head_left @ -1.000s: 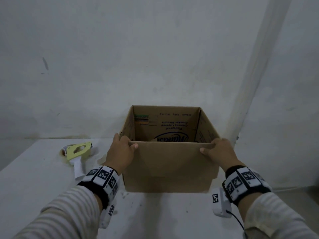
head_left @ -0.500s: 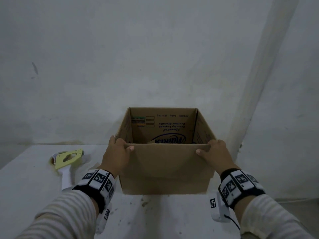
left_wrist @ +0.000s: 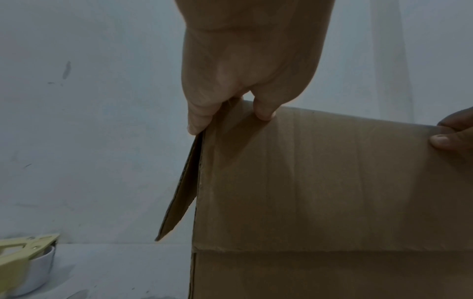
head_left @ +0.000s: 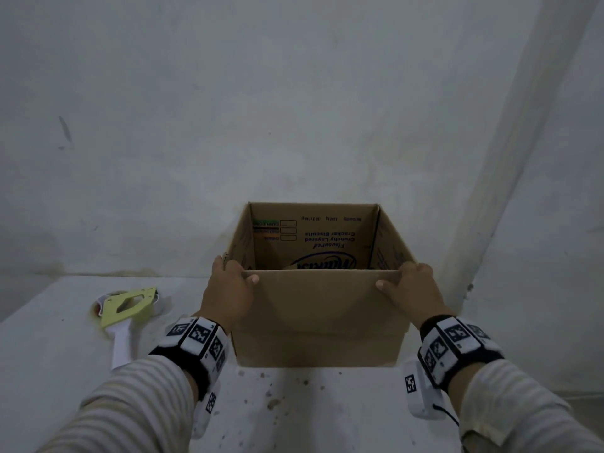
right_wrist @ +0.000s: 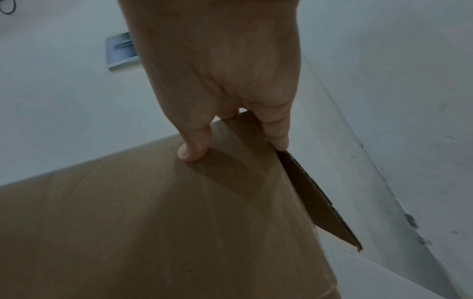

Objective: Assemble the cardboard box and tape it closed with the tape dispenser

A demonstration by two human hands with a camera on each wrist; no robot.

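A brown cardboard box [head_left: 318, 318] stands upright on the white table, its top flaps raised and its inside showing upside-down print. My left hand [head_left: 228, 289] grips the near-left top corner, thumb on the near flap [left_wrist: 332, 172] and fingers along the left side flap [left_wrist: 181, 192]. My right hand [head_left: 411, 289] grips the near-right top corner the same way, thumb pressed on the near flap [right_wrist: 153, 212]. The tape dispenser [head_left: 125, 313], pale yellow with a white handle, lies on the table left of the box, untouched.
A white wall stands close behind the box, and a white pillar [head_left: 510, 158] rises at the right. The white table [head_left: 310, 413] has small dark specks in front of the box. A grey wall plate [right_wrist: 120, 50] shows in the right wrist view.
The hands keep the same grip on the box's near corners. The box and dispenser sit slightly lower in the view, mostly through head movement.
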